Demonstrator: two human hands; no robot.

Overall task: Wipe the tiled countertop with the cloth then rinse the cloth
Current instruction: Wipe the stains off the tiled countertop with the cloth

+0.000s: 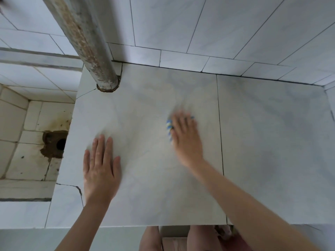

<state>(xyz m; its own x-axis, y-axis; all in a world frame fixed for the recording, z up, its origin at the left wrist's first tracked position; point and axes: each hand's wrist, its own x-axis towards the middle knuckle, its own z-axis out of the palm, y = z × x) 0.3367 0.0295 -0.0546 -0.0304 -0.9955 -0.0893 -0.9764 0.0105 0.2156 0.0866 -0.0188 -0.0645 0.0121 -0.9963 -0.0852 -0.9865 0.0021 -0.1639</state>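
Fingers (pixel 181 120) of the right hand (pixel 186 140), blurred, seem straight, pressing the striped cloth (pixel 169 127) mid-counter (pixel 272 142). The left hand (pixel 101 167) lies flat, fingers straight, near the left edge. A rusty pipe (pixel 85 42) stands at the far left corner, with a stained sink (pixel 27 142) past that edge.

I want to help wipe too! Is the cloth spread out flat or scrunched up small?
Scrunched small: the right hand covers nearly all of the cloth, and only a striped edge peeks out on the countertop.
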